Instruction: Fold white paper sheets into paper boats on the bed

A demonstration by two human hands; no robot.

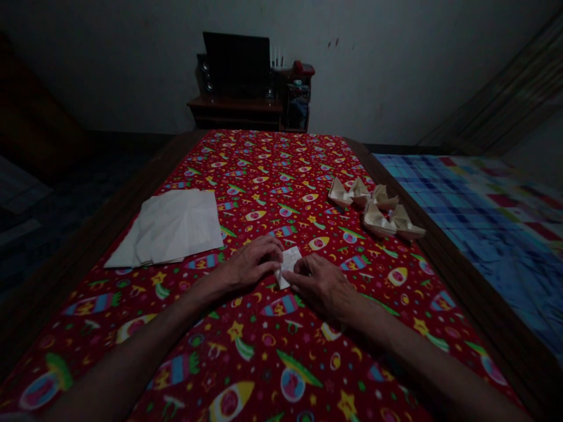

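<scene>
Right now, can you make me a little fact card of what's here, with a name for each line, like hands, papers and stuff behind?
Left hand: left hand, fingers at the small folded paper
Right hand: right hand, thumb and fingers at the same paper
Left side: pile of pale paper sheets
Right side: group of folded paper shapes
Underneath: red patterned cloth
Behind: dark screen on a wooden stand
Light: dim
</scene>
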